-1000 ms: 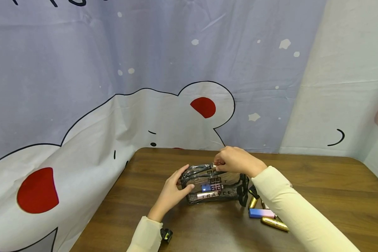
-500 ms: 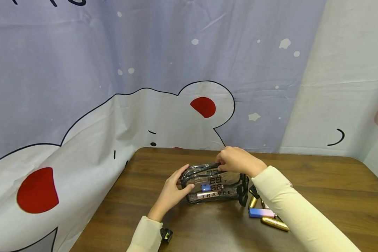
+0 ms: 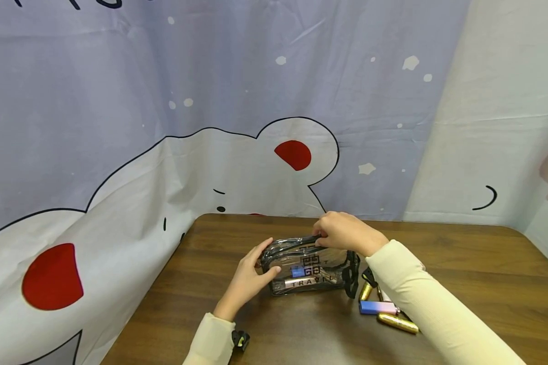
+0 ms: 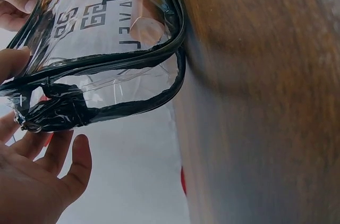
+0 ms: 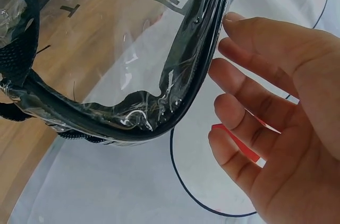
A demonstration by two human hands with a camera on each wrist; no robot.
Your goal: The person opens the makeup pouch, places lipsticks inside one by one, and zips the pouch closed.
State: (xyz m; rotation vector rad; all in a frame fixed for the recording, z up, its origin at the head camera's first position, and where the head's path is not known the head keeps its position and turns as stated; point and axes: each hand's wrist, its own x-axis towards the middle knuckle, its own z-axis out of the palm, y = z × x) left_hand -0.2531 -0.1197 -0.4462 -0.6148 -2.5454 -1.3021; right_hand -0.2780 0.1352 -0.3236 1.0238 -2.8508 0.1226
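Note:
A clear pouch (image 3: 333, 257) with black trim and "TRAVEL" lettering lies on its long side on the table. Inside it show a blue item (image 3: 298, 271) and a pale pink tube (image 3: 297, 283). The left hand (image 3: 247, 279) grips the pouch's left end, thumb on the front and fingers behind; the left wrist view has this hand (image 4: 45, 171) around the trimmed end. At the top edge, the right hand (image 3: 347, 232) pinches the black trim. In the right wrist view, the thumb of that hand (image 5: 287, 96) meets the trim, its other fingers bent loosely alongside.
Right of the pouch lie a blue-and-pink box (image 3: 377, 307), a gold tube (image 3: 398, 323) and another gold tube (image 3: 366, 291), partly beside the right sleeve. A printed curtain (image 3: 237, 167) hangs behind the wooden table (image 3: 475, 274).
A small shiny item at the right fingertips one second ago is out of sight. The right hand has shifted slightly right along the pouch's top edge. The left hand keeps its hold.

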